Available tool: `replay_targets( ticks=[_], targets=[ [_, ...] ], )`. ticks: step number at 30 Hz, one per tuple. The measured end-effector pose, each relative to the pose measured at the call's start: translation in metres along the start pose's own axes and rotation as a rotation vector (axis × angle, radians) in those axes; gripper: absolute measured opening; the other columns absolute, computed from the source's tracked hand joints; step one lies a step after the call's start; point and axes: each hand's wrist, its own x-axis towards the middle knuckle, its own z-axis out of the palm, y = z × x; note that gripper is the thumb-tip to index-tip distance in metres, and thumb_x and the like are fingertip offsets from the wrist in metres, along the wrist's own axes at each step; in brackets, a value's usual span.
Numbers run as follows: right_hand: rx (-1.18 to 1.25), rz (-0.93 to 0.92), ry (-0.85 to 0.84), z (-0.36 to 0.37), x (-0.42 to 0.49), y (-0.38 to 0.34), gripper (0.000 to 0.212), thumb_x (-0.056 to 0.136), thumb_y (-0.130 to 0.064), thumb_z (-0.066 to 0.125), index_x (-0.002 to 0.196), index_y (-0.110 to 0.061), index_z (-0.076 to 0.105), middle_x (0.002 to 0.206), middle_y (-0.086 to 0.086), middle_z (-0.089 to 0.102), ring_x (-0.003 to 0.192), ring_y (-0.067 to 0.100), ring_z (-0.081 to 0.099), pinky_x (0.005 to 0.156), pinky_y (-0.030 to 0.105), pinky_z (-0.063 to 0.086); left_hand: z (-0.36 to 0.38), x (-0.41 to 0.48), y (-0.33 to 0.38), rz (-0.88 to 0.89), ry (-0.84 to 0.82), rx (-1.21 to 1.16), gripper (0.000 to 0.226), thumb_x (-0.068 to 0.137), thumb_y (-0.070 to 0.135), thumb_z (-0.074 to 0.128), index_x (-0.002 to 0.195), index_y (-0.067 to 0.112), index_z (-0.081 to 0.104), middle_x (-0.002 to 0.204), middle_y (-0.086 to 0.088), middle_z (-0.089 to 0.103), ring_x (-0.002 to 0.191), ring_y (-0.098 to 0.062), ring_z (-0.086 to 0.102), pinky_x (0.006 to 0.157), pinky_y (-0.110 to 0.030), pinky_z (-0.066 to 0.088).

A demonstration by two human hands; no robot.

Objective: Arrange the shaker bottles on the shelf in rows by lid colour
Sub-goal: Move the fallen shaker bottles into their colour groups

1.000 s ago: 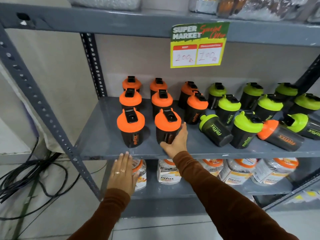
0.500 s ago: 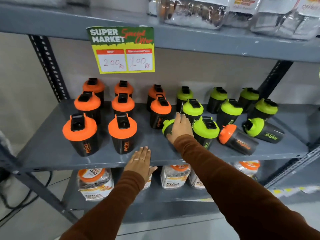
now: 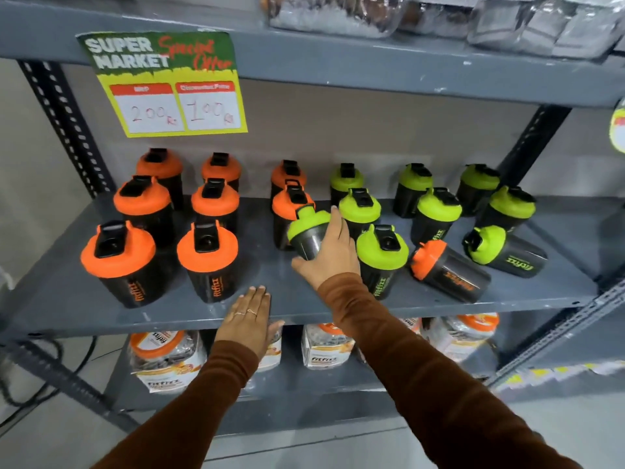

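Note:
Black shaker bottles stand on a grey metal shelf [image 3: 67, 296]. Several orange-lidded ones fill the left half, the nearest at the front left [image 3: 118, 262]. Several green-lidded ones stand on the right, one near the front [image 3: 382, 258]. My right hand [image 3: 329, 255] grips a green-lidded bottle [image 3: 307, 233], tilted with its lid toward the upper left, in the middle of the shelf. To its right an orange-lidded bottle [image 3: 446, 269] lies on its side, and a green-lidded bottle [image 3: 504, 250] lies beside that. My left hand [image 3: 248, 321] rests flat on the shelf's front edge, holding nothing.
A yellow and green price sign [image 3: 165, 82] hangs from the shelf above. Foil packets [image 3: 507, 18] sit on that upper shelf. Clear jars with orange lids [image 3: 165, 360] stand on the shelf below. Perforated uprights [image 3: 64, 123] frame the rack; black cables lie on the floor at left.
My right hand left the front orange-lidded bottle, moved right and took hold of the lying green-lidded bottle, now lifted and tilted. My left hand moved up onto the shelf edge. The view shifted right.

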Motion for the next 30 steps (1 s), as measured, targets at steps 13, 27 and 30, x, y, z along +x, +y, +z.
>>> replay_targets(
  ticks=[13,27,30],
  targets=[
    [0.352,-0.014,0.504,-0.143,0.009,0.079,0.100,0.056,-0.027,0.069,0.142,-0.011,0.019,0.143,0.015,0.036,0.130,0.028,0.034,0.105,0.028,0.026,-0.015,0.030,0.068,0.025,0.113,-0.090,0.074,0.089,0.058,0.022,0.138,0.003,0.027,0.149,-0.015,0.027,0.137,-0.026,0.027,0.114,-0.036,0.020],
    [0.325,0.136,0.736,-0.152,0.025,0.202,0.083,0.057,0.000,0.081,0.123,0.010,0.031,0.128,0.032,0.030,0.124,0.034,0.033,0.109,0.023,0.024,-0.012,0.034,0.073,-0.044,0.025,-0.074,0.070,0.088,0.054,0.033,0.143,0.013,0.014,0.154,-0.005,0.015,0.142,-0.018,0.014,0.116,-0.030,0.010],
    [0.317,0.205,0.700,-0.145,0.027,0.215,0.081,0.057,0.001,0.081,0.120,0.012,0.030,0.127,0.032,0.030,0.121,0.039,0.036,0.105,0.027,0.027,-0.012,0.035,0.073,-0.053,0.009,-0.085,0.070,0.088,0.053,0.035,0.143,0.014,0.015,0.154,-0.004,0.015,0.142,-0.018,0.014,0.117,-0.031,0.011]
  ],
)
